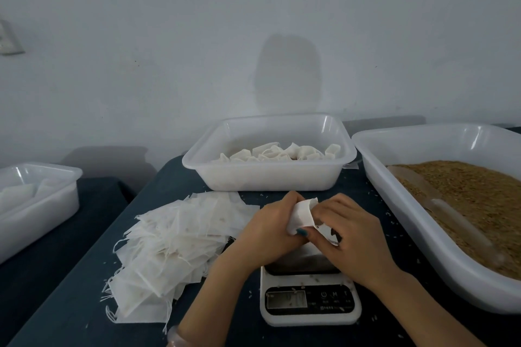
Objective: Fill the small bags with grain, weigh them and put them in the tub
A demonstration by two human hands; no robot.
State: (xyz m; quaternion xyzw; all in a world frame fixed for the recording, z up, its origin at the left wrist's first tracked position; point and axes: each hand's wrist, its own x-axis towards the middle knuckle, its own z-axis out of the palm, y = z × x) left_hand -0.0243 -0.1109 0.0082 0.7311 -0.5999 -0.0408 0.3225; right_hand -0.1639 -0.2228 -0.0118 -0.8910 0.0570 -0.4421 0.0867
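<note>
Both hands hold one small white bag (303, 214) just above the scale (310, 304). My left hand (270, 229) grips its left side with the thumb across the front. My right hand (352, 234) pinches its right edge. The scale's dark platform lies mostly hidden under my hands. A white tub (267, 175) behind holds several filled bags (279, 153). A large white tub (423, 222) on the right holds brown grain (479, 197) with a clear scoop (442, 205) lying in it. A heap of empty bags (174, 245) lies on the left.
The dark blue table (84, 290) carries scattered loose grains. Another white tub (36, 205) with white bags stands on a lower surface at far left. A pale wall rises behind the table.
</note>
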